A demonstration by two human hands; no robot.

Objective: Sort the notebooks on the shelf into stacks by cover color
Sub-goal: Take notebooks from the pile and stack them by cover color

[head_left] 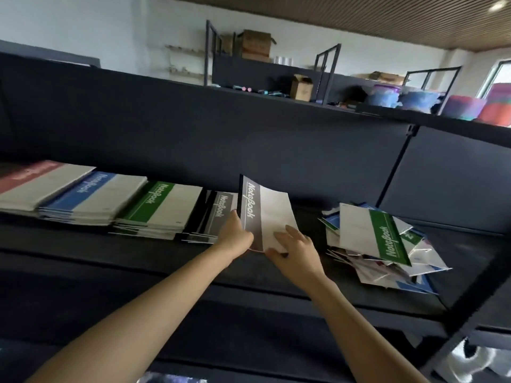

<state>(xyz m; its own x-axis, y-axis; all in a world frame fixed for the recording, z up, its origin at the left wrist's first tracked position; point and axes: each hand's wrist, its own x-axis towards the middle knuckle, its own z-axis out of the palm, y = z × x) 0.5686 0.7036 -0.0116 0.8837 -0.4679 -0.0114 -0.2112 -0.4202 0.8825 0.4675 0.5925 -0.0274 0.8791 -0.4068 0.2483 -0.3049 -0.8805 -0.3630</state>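
gripping grey notebook (262, 214) by its left edge: left hand (236, 236); right hand (293, 250) flat on cover.

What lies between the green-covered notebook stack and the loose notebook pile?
Head view: a grey-covered notebook stack and one grey-covered notebook gripped by the left hand.

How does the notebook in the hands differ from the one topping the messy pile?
The held notebook has a grey band, the pile-top notebook a green one. The held notebook is tilted up, gripped by the left hand; the pile-top notebook lies untouched. Both say NoteBook on white covers.
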